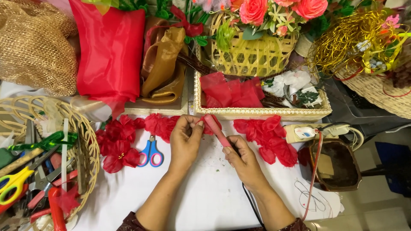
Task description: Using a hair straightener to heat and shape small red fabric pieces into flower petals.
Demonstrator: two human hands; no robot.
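Your hands meet above the white tabletop [205, 188]: your right hand [242, 156] is closed around the lower end of a pink rod [216, 129], and your left hand [186, 137] pinches red fabric [209, 124] at its upper end. Blue-handled scissors [150, 152] lie just beside your left hand, with red fabric petals [269, 137] on both sides.

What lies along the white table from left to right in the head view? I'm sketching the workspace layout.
Shallow wicker basket of tools → red fabric flowers → blue-and-pink scissors → left hand → pink stick → right hand → red petal pile → power strip → brown container.
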